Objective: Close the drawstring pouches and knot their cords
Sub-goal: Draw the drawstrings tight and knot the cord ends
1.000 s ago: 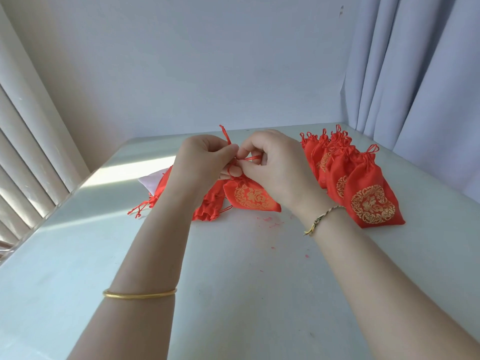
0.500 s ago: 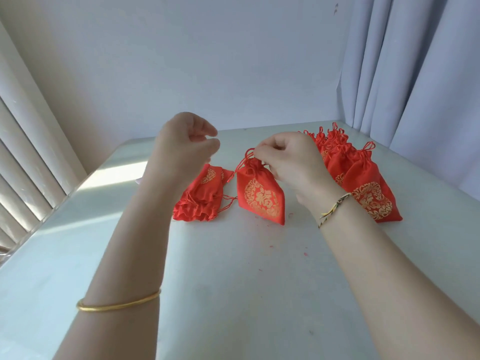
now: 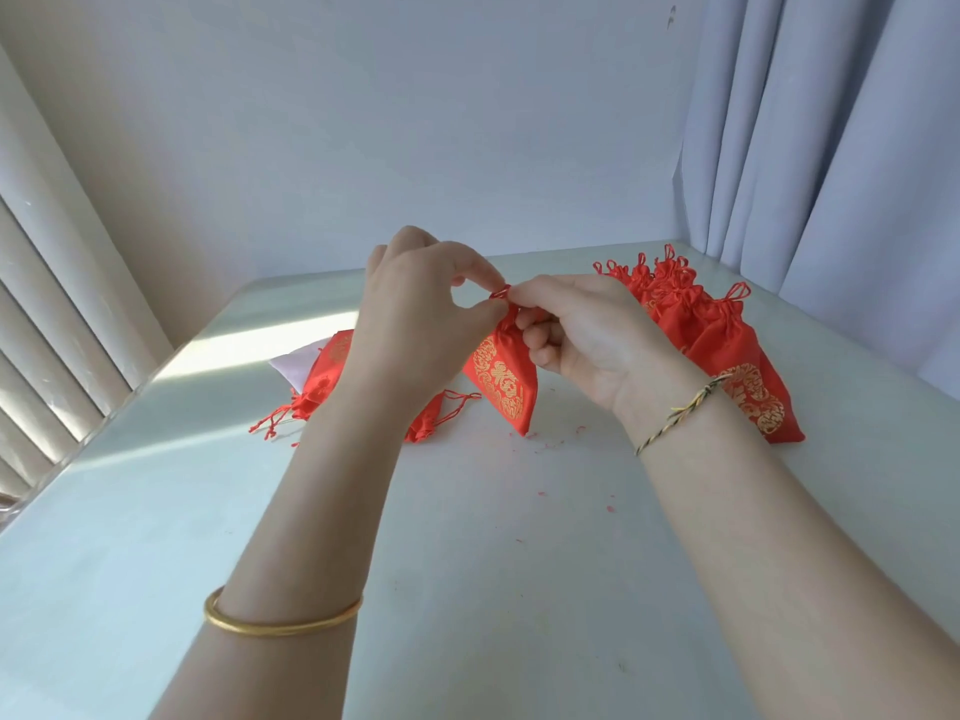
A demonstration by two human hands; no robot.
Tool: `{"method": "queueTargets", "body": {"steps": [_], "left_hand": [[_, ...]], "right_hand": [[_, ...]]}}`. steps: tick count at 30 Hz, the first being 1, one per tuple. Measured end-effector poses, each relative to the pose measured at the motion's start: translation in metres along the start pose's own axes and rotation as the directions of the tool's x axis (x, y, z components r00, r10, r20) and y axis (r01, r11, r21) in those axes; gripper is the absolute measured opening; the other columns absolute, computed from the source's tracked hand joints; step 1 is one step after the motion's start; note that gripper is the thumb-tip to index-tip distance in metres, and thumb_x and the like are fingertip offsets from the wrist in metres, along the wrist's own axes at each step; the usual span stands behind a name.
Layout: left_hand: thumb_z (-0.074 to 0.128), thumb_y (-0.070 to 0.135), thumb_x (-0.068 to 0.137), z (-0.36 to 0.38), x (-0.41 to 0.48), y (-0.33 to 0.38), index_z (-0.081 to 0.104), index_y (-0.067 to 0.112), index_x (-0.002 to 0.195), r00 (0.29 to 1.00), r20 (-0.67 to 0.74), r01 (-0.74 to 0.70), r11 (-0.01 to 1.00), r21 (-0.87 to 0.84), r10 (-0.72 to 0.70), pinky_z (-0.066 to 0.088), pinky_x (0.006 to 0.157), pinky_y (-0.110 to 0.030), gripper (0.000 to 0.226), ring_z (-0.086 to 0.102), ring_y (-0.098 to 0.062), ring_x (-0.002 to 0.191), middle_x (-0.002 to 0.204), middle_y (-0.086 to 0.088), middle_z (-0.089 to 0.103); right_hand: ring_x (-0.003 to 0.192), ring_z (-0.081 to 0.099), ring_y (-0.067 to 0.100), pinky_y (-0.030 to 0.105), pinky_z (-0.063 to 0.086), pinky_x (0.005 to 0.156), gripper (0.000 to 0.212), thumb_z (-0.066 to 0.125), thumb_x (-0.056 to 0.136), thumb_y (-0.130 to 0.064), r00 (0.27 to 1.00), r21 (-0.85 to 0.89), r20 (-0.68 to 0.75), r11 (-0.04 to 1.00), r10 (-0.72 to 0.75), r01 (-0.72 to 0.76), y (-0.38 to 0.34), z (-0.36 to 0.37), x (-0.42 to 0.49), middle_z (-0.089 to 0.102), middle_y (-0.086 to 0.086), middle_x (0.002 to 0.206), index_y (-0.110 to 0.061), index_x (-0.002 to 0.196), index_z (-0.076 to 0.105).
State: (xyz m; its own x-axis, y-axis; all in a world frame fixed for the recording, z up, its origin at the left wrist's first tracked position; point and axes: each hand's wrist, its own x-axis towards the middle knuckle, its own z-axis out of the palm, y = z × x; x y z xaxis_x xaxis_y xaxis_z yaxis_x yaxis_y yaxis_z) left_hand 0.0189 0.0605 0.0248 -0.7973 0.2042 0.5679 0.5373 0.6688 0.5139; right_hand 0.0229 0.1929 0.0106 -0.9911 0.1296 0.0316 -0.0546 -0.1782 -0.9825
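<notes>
Now, held pouch (image 3: 501, 387): red, gold pattern, neck gathered, hanging tilted at centre, lower corner touching or just above the surface (image 3: 467, 563), can't tell which.
Cord (image 3: 501, 292): red loop at the pouch top, pinched between both hands.
Left hand (image 3: 415, 324): thumb and forefinger clamped on the cord, other fingers curled.
Right hand (image 3: 587, 335): fingertips gripping the cord and the pouch neck.
Closed pouches (image 3: 727, 345): row at far right, cords tied, overlapping, lying on the surface.
Open pouches (image 3: 327, 381): heap at left behind the left wrist, loose cords trailing.
White bag (image 3: 296, 368): under the left heap.
Red lint (image 3: 550, 449): specks scattered near centre.
Wrists: gold bangle (image 3: 280, 623) left, braided string bracelet (image 3: 680, 413) right.
</notes>
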Motion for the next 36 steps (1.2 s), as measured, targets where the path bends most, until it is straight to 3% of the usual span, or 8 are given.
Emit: {"method": "queueTargets", "body": {"steps": [12,16,23,29,31,33,36], "left_hand": [[0.071,0.023,0.079,0.005,0.002,-0.005,0.07,0.024,0.089,0.998,-0.036,-0.051,0.998,0.048,0.052,0.032,0.076,-0.021,0.009,0.044,-0.015,0.1,0.092,0.004,0.048],[0.069,0.02,0.081,0.007,0.005,-0.01,0.07,0.022,0.083,0.997,-0.069,-0.038,0.998,0.04,0.041,0.031,0.074,-0.021,0.003,0.046,-0.016,0.097,0.081,0.011,0.044],[0.055,0.01,0.081,0.008,0.007,-0.02,0.056,0.02,0.071,0.992,-0.101,0.072,0.997,-0.006,-0.073,0.037,0.064,-0.029,0.014,0.052,-0.023,0.081,0.07,0.009,0.05],[0.052,0.003,0.082,0.005,0.006,-0.014,0.056,0.008,0.074,0.998,0.01,0.066,0.997,-0.04,-0.065,0.034,0.055,-0.028,0.01,0.046,-0.018,0.068,0.067,0.007,0.047],[0.053,0.004,0.082,0.005,0.004,-0.005,0.053,0.008,0.073,0.982,0.117,0.166,0.973,-0.16,-0.149,0.03,0.048,-0.024,0.01,0.04,-0.011,0.053,0.059,0.005,0.042],[0.052,0.003,0.083,0.007,0.002,0.006,0.048,0.011,0.065,0.942,0.255,0.299,0.888,-0.349,-0.216,0.024,0.046,-0.024,0.02,0.032,-0.011,0.047,0.052,0.004,0.037],[0.044,-0.001,0.085,0.006,0.0,0.012,0.04,0.013,0.057,0.901,0.379,0.398,0.744,-0.537,-0.21,0.021,0.052,-0.028,0.031,0.027,-0.013,0.051,0.049,0.005,0.035]], "right_hand": [[0.046,0.034,0.01,0.018,0.026,0.039,0.022,0.059,0.084,-0.003,0.996,0.084,0.082,0.995,0.039,-0.046,0.003,-0.003,0.002,0.042,0.003,0.057,-0.009,0.063,0.054],[0.043,0.037,0.007,0.017,0.029,0.038,0.011,0.059,0.084,0.0,0.992,0.11,0.12,0.993,0.028,-0.042,0.003,-0.005,0.003,0.044,0.003,0.058,-0.005,0.075,0.06],[0.038,0.04,0.002,0.015,0.035,0.042,0.016,0.06,0.084,0.003,0.992,-0.163,-0.045,0.98,-0.12,0.112,0.009,-0.018,0.01,0.051,-0.004,0.05,-0.009,0.072,0.062],[0.034,0.04,0.0,0.015,0.033,0.04,0.02,0.06,0.084,0.002,0.965,-0.325,-0.107,0.926,-0.239,0.193,0.013,-0.023,0.015,0.049,0.001,0.056,-0.011,0.068,0.06],[0.035,0.042,-0.001,0.015,0.035,0.043,0.024,0.062,0.083,0.0,0.945,-0.383,-0.141,0.897,-0.294,0.222,0.013,-0.025,0.017,0.051,-0.001,0.057,-0.016,0.065,0.059],[0.037,0.044,-0.003,0.015,0.037,0.046,0.025,0.063,0.082,-0.002,0.919,-0.425,-0.167,0.867,-0.358,0.261,0.013,-0.026,0.018,0.053,-0.004,0.056,-0.019,0.063,0.06],[0.048,0.05,-0.002,0.014,0.041,0.053,0.02,0.064,0.082,-0.004,0.89,-0.477,-0.153,0.821,-0.429,0.314,0.013,-0.023,0.016,0.056,-0.006,0.06,-0.017,0.067,0.062]]}}
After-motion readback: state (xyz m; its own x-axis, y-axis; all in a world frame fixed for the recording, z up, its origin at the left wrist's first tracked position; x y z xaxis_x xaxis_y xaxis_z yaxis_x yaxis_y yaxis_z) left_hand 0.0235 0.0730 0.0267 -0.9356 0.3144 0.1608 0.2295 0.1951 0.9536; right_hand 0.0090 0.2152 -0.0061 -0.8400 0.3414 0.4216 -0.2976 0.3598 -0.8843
